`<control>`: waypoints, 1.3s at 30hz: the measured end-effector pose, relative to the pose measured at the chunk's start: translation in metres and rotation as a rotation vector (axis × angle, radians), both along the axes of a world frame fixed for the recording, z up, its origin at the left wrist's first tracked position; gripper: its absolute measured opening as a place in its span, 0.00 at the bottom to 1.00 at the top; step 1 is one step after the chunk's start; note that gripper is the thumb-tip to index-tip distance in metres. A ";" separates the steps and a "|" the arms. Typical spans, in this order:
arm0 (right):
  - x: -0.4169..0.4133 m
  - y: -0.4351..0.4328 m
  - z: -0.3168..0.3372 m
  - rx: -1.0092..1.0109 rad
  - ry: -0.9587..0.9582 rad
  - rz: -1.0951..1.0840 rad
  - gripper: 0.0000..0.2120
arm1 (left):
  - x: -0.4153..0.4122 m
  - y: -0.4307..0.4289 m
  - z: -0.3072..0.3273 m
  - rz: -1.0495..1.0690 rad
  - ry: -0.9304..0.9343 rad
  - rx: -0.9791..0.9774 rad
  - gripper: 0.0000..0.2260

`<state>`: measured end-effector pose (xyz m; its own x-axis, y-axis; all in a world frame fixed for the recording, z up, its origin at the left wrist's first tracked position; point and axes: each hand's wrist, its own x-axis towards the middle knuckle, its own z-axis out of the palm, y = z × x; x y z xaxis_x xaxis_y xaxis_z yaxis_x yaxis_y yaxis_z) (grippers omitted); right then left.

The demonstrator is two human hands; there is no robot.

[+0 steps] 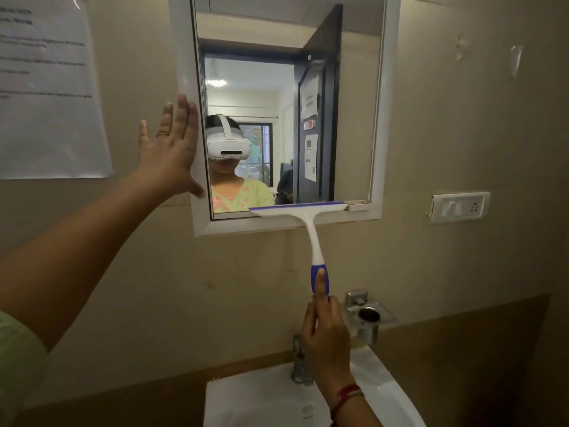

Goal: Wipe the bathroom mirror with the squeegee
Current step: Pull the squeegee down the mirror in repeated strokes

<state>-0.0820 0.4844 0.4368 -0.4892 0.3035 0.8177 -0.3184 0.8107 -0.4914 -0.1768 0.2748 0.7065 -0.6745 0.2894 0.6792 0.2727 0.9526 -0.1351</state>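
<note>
The right hand (326, 340), low and right of centre, has its grip closed round the blue handle of the squeegee (311, 229), thumb laid along it, likely to steer. Its blade sits at the bottom edge of the mirror (354, 118). At centre left, the left hand (172, 149) lies open and flat on the frame, seemingly bracing.

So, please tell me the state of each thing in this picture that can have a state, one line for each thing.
squeegee: held by its blue grip, blade at the mirror's bottom edge
right hand: closed around the squeegee handle
left hand: open and flat, at the mirror's left frame
mirror: reflects an open door
tap: no water visible
metal holder: looks empty
wall switch: position unclear
paper notice: stuck on the wall
</note>
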 end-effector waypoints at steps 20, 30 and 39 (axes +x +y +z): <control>-0.048 0.054 0.323 0.057 0.575 0.003 0.23 | 0.002 0.000 0.001 0.034 -0.060 -0.005 0.67; -0.076 0.079 0.381 0.032 0.557 -0.031 0.22 | 0.001 0.000 0.003 0.055 -0.054 -0.011 0.68; -0.083 0.091 0.376 0.091 0.553 -0.069 0.23 | 0.001 0.000 0.004 0.042 -0.057 -0.007 0.67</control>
